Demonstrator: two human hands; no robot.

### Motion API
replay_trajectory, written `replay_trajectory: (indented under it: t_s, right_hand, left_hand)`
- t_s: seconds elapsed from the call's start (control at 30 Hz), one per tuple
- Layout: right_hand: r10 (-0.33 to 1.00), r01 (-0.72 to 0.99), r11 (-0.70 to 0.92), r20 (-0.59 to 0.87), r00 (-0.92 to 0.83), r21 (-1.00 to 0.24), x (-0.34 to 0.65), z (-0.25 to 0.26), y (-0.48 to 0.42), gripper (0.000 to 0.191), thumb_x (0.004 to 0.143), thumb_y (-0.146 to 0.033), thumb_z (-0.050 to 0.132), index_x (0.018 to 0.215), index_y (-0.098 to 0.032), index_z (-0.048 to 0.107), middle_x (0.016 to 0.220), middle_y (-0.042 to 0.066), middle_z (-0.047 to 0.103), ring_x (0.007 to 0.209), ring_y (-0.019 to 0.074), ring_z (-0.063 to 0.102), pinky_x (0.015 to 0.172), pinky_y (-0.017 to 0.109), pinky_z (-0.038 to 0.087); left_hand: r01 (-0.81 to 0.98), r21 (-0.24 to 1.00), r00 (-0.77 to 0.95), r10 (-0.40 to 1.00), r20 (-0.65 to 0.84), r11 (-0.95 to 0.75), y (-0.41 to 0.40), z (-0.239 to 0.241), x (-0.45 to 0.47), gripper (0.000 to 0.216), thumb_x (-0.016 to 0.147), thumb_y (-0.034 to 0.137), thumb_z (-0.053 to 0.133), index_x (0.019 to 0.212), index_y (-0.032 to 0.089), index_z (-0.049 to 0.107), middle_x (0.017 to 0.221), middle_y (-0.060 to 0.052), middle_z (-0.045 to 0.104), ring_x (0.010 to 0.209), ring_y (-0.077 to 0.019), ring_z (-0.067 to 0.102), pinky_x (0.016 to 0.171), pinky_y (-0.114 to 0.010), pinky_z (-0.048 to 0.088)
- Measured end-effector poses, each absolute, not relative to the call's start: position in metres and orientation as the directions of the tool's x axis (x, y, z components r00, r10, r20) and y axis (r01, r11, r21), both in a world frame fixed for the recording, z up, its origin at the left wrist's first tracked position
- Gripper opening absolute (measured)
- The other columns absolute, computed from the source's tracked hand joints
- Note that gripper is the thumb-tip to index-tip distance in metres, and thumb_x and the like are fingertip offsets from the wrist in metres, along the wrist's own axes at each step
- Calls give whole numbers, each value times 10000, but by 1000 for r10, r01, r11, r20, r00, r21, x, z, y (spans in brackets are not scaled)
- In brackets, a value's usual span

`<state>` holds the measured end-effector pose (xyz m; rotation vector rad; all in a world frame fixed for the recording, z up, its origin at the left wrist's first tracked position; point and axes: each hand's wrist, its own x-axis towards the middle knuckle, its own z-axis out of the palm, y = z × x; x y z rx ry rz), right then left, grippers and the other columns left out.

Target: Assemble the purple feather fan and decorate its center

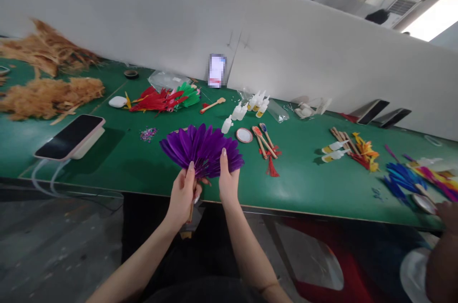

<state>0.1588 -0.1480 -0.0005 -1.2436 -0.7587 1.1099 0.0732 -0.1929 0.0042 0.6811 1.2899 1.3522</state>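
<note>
A purple feather fan [202,148] lies spread at the near edge of the green table [304,183]. My left hand [184,192] is closed round the fan's base and its wooden handle, which points down past the table edge. My right hand [228,180] grips the fan's lower right side, with a finger laid up over the feathers.
Red and green feathers [162,99], glue bottles [246,108], a small round dish [244,135] and wooden handles with red tassels [266,145] lie behind the fan. A phone on a stand [70,137] sits left, tan feather piles [46,95] far left. Another person's hand [449,214] works at right among coloured feathers [411,176].
</note>
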Motion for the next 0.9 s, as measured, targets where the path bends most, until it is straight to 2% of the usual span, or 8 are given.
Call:
replay_trajectory:
  t_s: [0.13,0.23,0.33,0.4,0.5,0.57,0.73,0.9]
  right_hand:
    - [954,-192,-6,-64,295,-981,162,-4,-147,489,806,-496,580,1169,-171,633,1218,61,650,1151,231,594,990,359,468]
    - [972,-105,-3,-28,232,-995,166,-7,-148,433,818,-509,551,1008,-146,688,1013,69,719,984,244,658,871,347,519]
    - [978,-34,-1,-9,209,-999,174,-13,-151,442,817,-551,518,827,-140,680,786,57,713,790,222,662,739,331,531]
    - [979,-58,17,4,204,-998,181,-17,-153,464,815,-575,508,842,-139,663,786,58,707,772,206,654,739,327,527]
    - [976,-173,47,8,219,-984,194,-20,-154,502,817,-578,516,1021,-137,640,973,102,713,869,213,669,796,348,530]
    - [958,-217,72,7,286,-973,204,-19,-155,485,816,-545,548,1064,-137,636,1023,117,710,882,217,682,800,359,539]
    - [890,-157,100,18,455,-982,230,-15,-159,342,813,-454,613,764,-123,683,647,46,706,613,168,681,689,319,557]
    - [930,-135,65,11,368,-989,249,-18,-162,364,845,-465,566,831,-125,693,587,15,690,591,165,693,666,308,568]
  left_hand:
    - [-314,928,-244,927,-284,201,-192,5,74,451,851,588,482,663,184,414,453,63,471,343,-35,328,362,-180,236]
    - [-329,922,-251,922,-295,205,-192,3,74,442,845,584,499,678,180,434,476,61,499,340,-30,329,357,-175,233]
    - [-339,917,-254,918,-305,210,-192,0,72,443,841,580,505,674,179,419,538,45,556,342,-22,340,353,-172,233]
    - [-343,918,-255,921,-296,200,-192,-2,70,440,843,576,505,677,179,411,580,33,594,344,-19,347,351,-169,232]
    - [-354,918,-246,929,-277,180,-191,-5,68,427,845,567,506,696,176,422,609,19,626,341,-17,345,347,-168,229]
    - [-360,916,-237,932,-276,180,-190,-6,67,420,848,563,505,710,173,429,620,8,638,340,-16,345,345,-167,227]
    - [-343,923,-238,934,-265,175,-190,-7,69,421,855,562,499,722,169,431,628,-1,642,338,-10,345,342,-158,220]
    - [-345,921,-226,936,-269,181,-190,-9,69,425,867,560,485,707,173,414,630,5,637,345,-14,344,348,-162,224]
